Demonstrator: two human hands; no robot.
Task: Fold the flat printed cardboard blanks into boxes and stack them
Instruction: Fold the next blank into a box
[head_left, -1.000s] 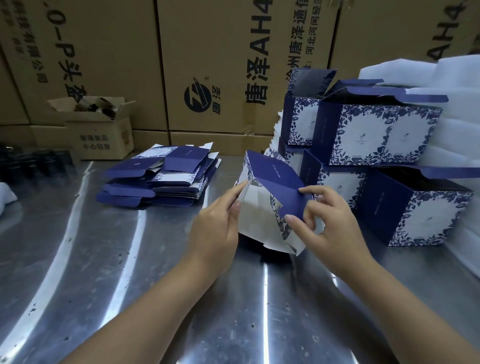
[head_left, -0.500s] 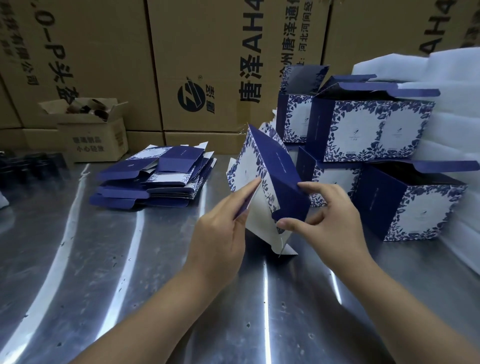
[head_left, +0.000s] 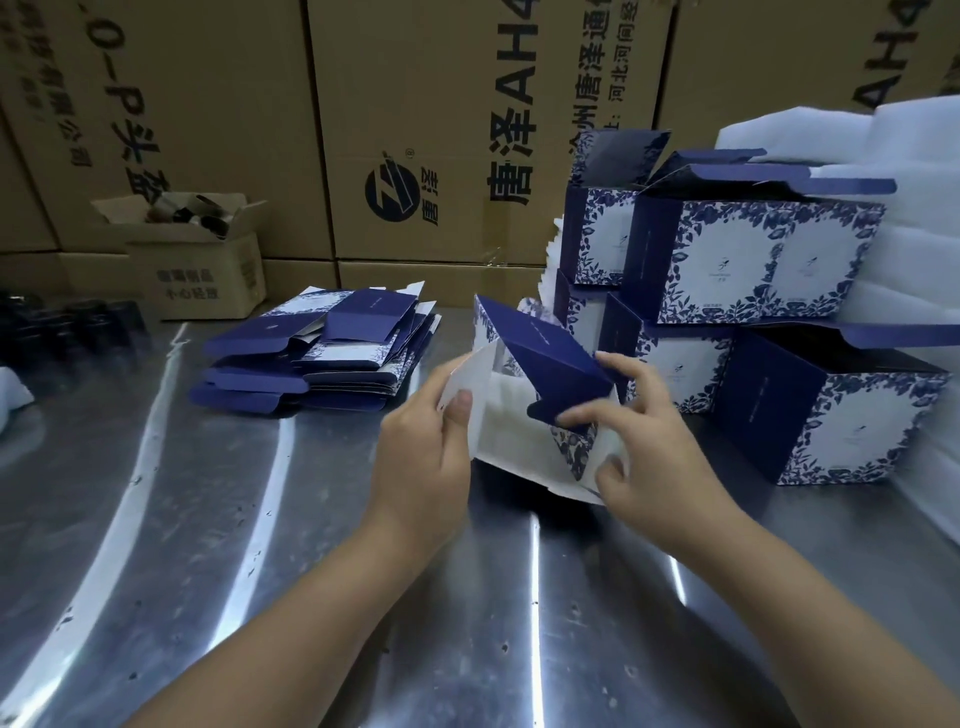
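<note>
- Head view: half-folded box (head_left: 524, 436) sits low at centre, just above the steel table (head_left: 260, 571), held between both hands.
- Since half a second ago: the box has dropped from a steep, upright tilt and opened out, so its white inside now faces the camera. The navy panel (head_left: 550, 364) leans back to the right instead of standing on edge.
- Left hand (head_left: 421, 457): was laid along the panel with straight fingers; now it pinches a white side flap, thumb on the near face and fingers behind.
- Right hand (head_left: 649, 447): fingers curled over the lower edge of the navy panel, thumb against the white flap below it.
- Pile of flat blanks (head_left: 322, 358): unchanged, well to the left of the box.
- Stack of finished boxes (head_left: 753, 260): unchanged, two tiers, lids open, just right of the hands.
- Hidden: the box's underside and the left fingers behind the flap. Cannot tell whether the box touches the table.
- White foam sheets (head_left: 924, 140) run out of frame at right. Dark items (head_left: 67, 322) at far left are too dim to make out.
- Small open carton (head_left: 197, 270): contents unclear, print blurred.
- Writing: brown cartons (head_left: 441, 104) behind carry "唐泽" and "AH4" turned sideways, cut off at the top edge, beside a round logo.
- Small marks on the finished boxes' white faces are too small to read.
</note>
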